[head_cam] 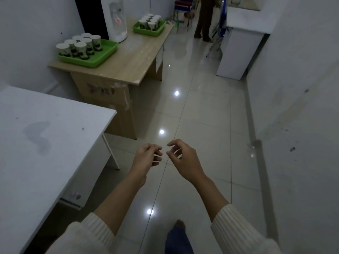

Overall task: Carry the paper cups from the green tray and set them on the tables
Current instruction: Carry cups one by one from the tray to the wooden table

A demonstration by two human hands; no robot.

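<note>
Two green trays stand on a wooden table (135, 57) ahead on the left. The near tray (102, 55) holds several white paper cups (80, 46) with a dark print. The far tray (145, 32) holds several more cups (150, 21). My left hand (146, 158) and my right hand (183, 158) hang over the tiled floor, well short of the trays. Both hands are empty, with fingers loosely curled and apart.
A white table (45, 140) fills the near left. A water dispenser (118, 19) stands on the wooden table between the trays. A white cabinet (238, 52) and a white wall line the right side. A person (204, 19) stands at the far end, near chairs.
</note>
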